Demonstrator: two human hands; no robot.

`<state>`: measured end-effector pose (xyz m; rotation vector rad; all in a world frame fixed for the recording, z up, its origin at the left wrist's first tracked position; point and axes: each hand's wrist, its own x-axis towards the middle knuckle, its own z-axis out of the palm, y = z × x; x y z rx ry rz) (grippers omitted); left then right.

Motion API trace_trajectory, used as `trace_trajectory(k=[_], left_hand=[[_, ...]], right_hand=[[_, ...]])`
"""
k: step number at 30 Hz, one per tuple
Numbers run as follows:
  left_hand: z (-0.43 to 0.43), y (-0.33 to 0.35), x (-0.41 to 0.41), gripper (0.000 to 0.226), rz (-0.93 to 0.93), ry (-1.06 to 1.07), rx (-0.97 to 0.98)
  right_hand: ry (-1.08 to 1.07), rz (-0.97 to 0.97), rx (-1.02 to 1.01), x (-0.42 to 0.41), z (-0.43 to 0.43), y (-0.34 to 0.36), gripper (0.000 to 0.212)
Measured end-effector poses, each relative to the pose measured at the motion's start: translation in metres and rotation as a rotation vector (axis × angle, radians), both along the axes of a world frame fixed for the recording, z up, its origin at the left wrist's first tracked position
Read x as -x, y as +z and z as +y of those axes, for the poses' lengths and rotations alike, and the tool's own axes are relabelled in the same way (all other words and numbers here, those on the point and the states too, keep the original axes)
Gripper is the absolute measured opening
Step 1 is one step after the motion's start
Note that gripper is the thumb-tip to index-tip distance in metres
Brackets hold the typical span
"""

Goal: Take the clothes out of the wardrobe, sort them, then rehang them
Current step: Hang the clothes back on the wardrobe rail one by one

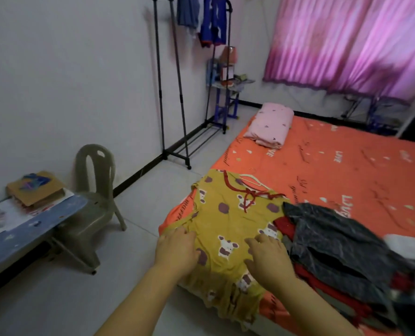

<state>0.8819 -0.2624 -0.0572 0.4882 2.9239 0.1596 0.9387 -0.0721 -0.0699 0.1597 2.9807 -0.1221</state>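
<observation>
Far left: blue table (19, 229) w/ a brown cardboard box (35, 187) on it; the box print is too blurred to read. Grey plastic chair (95, 190) sits just beside the table. Black clothes rack (177, 93) stands further back by the wall, w/ blue & grey hanging clothes (201, 18) at its top R end. Behind it is a small side table (228, 83) w/ a red lamp (229, 53).

Centre, near corner of the bed (347, 166): yellow garment (228, 221) spread on the orange sheet, w/ cartoon animals, purple dots & a red cord bow at the neck. Its hem hangs over the bed edge. A pale hanger (250, 181) shows at the neck. L hand (175, 251) lies flat on the garment's left edge, fingers straight. R hand (269, 258) lies flat on its right part, fingers spread. Neither grips anything.

Right, touching the garment: pile of clothes (334, 251), dark grey on top, red beneath. The sheet print reads "LOVE" in white in several places, upside down from here; the dark script lines can't be read. Pink pillow (270, 128) at the far end & pink curtain (347, 44) beyond.
</observation>
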Motion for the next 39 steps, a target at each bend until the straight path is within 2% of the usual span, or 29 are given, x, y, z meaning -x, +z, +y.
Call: trace_trajectory(k=[15, 21, 28, 36, 39], left_hand=[[0.084, -0.024, 0.215, 0.047, -0.059, -0.268, 0.03], [0.126, -0.038, 0.288, 0.045, -0.085, -0.304, 0.053], [0.207, -0.085, 0.388, 0.046, -0.183, -0.28, 0.108], [0.298, -0.18, 0.484, 0.051, -0.305, -0.263, 0.101], [0.317, -0.215, 0.505, 0.054, -0.349, -0.251, 0.071]], right_hand=[[-0.234, -0.089, 0.012, 0.168, 0.069, -0.027, 0.052], [-0.24, -0.118, 0.045, 0.239, 0.11, -0.051, 0.051], [-0.248, -0.201, 0.105, 0.352, 0.194, -0.111, 0.046], [-0.282, -0.292, 0.168, 0.48, 0.299, -0.218, 0.04], [-0.306, -0.305, 0.19, 0.521, 0.323, -0.256, 0.049]])
